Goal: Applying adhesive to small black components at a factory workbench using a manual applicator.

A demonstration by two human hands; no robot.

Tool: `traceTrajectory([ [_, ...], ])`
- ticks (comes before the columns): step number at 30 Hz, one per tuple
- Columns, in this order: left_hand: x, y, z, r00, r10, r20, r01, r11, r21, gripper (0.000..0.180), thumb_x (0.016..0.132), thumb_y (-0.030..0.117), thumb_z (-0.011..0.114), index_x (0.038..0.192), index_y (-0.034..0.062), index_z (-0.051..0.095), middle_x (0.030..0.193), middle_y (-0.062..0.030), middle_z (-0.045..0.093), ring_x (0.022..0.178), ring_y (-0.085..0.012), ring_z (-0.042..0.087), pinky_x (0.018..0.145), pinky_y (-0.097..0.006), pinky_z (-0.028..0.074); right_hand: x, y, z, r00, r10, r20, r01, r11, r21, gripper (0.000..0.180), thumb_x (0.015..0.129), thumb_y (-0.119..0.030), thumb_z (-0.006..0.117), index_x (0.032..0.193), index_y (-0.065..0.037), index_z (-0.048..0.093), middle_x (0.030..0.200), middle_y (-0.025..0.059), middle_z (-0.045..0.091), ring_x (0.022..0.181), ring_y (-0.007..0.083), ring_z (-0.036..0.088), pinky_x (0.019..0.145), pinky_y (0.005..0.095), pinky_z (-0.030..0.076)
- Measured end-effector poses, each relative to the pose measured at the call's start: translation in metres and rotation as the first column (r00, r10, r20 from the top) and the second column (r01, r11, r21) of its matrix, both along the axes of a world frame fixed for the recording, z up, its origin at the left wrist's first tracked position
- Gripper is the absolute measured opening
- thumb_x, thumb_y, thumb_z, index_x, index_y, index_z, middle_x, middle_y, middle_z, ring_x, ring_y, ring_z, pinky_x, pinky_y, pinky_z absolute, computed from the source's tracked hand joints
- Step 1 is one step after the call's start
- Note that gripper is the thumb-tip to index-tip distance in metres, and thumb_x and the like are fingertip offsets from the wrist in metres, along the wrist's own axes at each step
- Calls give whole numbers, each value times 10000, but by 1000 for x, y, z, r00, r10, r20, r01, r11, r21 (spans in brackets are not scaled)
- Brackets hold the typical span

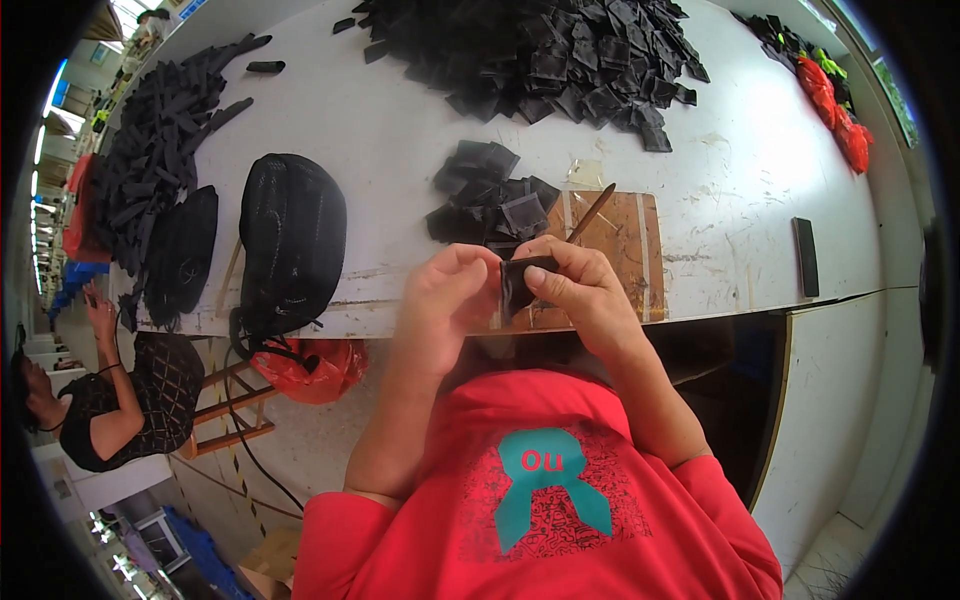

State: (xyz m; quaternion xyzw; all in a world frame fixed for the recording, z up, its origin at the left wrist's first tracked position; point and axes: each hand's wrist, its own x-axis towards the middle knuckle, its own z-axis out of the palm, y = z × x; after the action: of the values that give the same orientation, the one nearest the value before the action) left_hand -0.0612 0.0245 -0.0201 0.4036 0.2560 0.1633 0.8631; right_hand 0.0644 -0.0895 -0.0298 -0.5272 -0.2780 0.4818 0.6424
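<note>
A small square piece of black fabric [515, 288] is held up at the table's front edge. My right hand [580, 285] pinches it between thumb and fingers. My left hand [450, 285] has its fingers closed at the piece's left side. A thin brown stick [592, 214] slants up beyond my right hand; whether it is gripped or lies on the board cannot be made out. Beneath is a worn brown board [640, 245] with tape strips. A small heap of black fabric pieces [490, 195] lies just beyond my hands.
A large pile of black fabric pieces [560, 50] covers the table's far side. Black strips [165, 130] are heaped at left, near two black bags [290, 240]. A dark flat bar [806, 257] lies at right. Another person [120, 390] sits at left, beside a red plastic bag [315, 370].
</note>
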Motion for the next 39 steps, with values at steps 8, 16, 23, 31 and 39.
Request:
traceTrajectory([
  [8,-2,-1,0,987,-156,22,158,985,-72,104,783,105,611,842,30,569,773,-20,579,633,-80,534,544,-190,414,-1,-2,1,955,11,-295,-13,1000,-6,182,828,-90,533,967,25,557,832,38,584,772,110,562,728,229,446],
  [16,-7,-1,6,987,-132,-97,142,984,106,81,778,62,603,833,9,577,683,-45,598,511,-68,514,465,-167,407,-1,2,7,963,92,-255,-131,982,-139,157,837,-113,526,936,6,546,827,33,573,756,94,564,708,253,509],
  [23,-10,1,3,984,-129,-121,138,988,66,79,784,68,596,826,3,579,680,-53,604,509,-71,514,464,-167,400,-3,4,7,979,119,-165,-150,971,-186,152,845,-113,516,941,4,533,805,23,558,733,78,554,691,253,516],
  [31,-10,-7,0,958,160,-237,-32,883,468,75,789,63,597,799,-10,587,661,-12,571,535,-32,459,492,-155,360,-27,4,10,518,-307,799,357,926,125,224,689,-117,679,868,-23,582,804,114,520,746,255,526,593,326,440],
  [39,-2,-24,-11,941,295,-166,-52,611,790,38,803,-1,556,833,-21,545,679,-13,569,561,-34,500,482,-152,381,-25,8,7,455,-293,841,181,955,235,150,669,-39,630,808,-20,580,788,101,505,680,235,516,551,316,439],
])
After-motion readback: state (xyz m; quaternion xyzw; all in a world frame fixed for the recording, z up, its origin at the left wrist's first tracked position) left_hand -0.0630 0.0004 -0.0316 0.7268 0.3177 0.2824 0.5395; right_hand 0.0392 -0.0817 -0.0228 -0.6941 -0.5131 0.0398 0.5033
